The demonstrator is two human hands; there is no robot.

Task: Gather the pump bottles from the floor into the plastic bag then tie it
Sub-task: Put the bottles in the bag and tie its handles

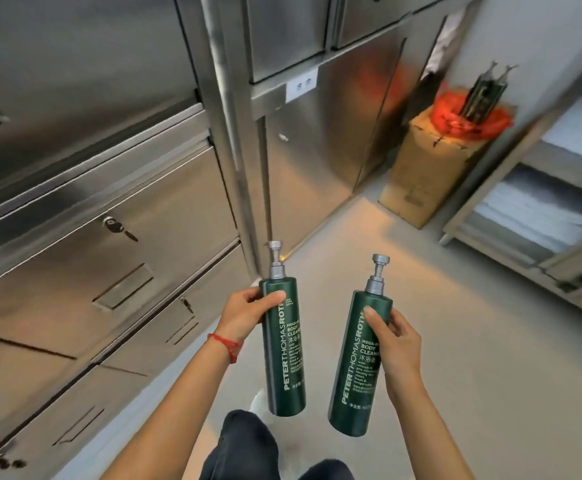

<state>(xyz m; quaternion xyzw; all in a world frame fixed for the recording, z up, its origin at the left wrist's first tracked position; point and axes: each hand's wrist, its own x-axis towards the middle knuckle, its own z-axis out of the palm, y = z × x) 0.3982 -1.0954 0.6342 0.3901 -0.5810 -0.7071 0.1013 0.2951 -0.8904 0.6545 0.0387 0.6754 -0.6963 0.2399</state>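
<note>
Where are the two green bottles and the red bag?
Left bottle (284, 355), head view: middle of its green body.
Right bottle (358, 368), head view: middle of its label.
Red bag (455, 116), head view: crumpled plastic on top of the box.

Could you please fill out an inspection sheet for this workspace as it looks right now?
Surface: pale floor; no bottles seen lying on it.
Job's things: two green pump bottles, left bottle and right bottle, both held upright off the floor; red plastic bag on a cardboard box, more pump bottles standing in it, bag untied.
Clutter: nothing seen.
Grippers: left hand grips the left bottle; right hand grips the right bottle.
Cables: nothing seen.
Surroundings: steel cabinets with keys in locks; shelving with folded white linens.
</note>
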